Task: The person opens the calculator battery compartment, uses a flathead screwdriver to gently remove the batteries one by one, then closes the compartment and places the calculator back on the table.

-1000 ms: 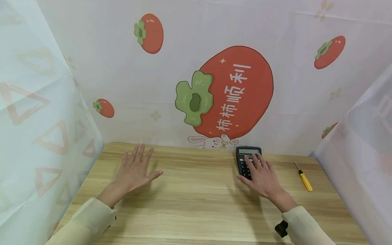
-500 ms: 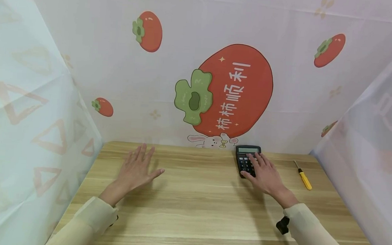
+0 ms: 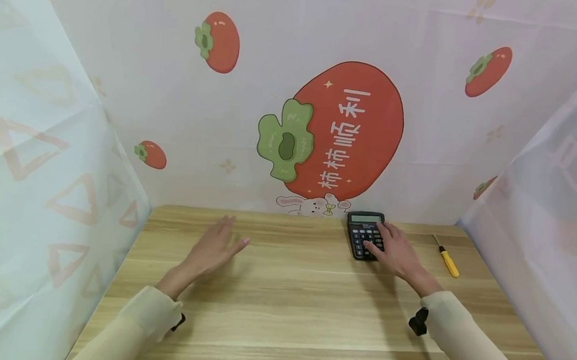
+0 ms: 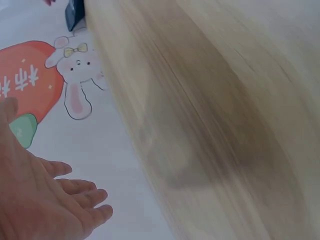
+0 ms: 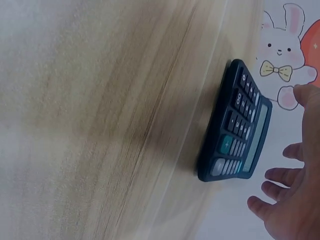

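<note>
A black calculator [image 3: 362, 237] lies at the back of the wooden table, screen toward the wall; the right wrist view shows its keys and grey display [image 5: 256, 137]. My right hand [image 3: 397, 254] hovers over its right side with fingers extended, thumb and fingertips overlapping the keys in the head view. In the right wrist view the hand [image 5: 295, 185] is raised apart from the calculator. On the left, my left hand [image 3: 213, 248] is held above the table, fingers loosely extended, thumb out to the side. Nothing is in its grasp in the left wrist view.
A screwdriver [image 3: 446, 258] with a yellow handle lies to the right of the calculator. White printed cloth [image 3: 254, 90] with persimmons and a rabbit [image 3: 314, 206] rises behind the wooden table [image 3: 280, 311]; more cloth hangs along both sides.
My left hand has shifted right and turned more on edge, its fingers now closer together. The right hand has moved slightly right, uncovering more calculator keys. The calculator and screwdriver stay put.
</note>
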Motion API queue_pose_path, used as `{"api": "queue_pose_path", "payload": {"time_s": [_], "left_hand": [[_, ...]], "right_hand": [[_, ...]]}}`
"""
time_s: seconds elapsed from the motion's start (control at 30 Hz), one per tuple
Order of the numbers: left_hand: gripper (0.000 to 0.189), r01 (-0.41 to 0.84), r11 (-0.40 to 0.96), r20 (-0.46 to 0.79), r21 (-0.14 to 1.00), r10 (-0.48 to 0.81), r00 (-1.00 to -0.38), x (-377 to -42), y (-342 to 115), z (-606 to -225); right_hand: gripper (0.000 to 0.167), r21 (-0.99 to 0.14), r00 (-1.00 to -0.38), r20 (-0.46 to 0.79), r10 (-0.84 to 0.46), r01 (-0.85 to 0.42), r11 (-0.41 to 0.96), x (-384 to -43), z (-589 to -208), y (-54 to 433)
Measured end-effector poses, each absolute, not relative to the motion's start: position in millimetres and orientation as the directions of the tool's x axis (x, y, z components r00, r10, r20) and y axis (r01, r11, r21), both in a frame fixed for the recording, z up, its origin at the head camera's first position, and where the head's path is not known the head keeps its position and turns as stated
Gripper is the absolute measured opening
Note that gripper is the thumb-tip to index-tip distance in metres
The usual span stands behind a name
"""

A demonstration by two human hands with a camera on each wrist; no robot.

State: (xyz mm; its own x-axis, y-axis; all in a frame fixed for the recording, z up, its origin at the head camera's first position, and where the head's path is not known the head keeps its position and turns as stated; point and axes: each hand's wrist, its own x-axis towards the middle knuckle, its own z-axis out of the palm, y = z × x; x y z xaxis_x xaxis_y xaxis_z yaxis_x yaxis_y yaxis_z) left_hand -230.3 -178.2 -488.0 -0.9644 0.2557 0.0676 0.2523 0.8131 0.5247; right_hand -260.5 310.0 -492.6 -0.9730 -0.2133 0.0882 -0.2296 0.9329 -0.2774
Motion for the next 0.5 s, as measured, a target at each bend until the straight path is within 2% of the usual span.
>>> {"api": "queue_pose_path", "payload": {"time_s": [0.23,0.5], "left_hand": [[0.092,0.215,0.74,0.039,0.637,0.248,-0.968,-235,-158,-483],[0.081,0.163,0.572,0.018,0.804,0.25,-0.968,-250,-121,-480]], "right_hand": [[0.082,-0.346,-0.984,0.049,-0.169,-0.175,0.922,-270,-495,316],[0.082,-0.403,-0.992,0.012,-0.124,-0.118,0.907,-283,-499,323]]}}
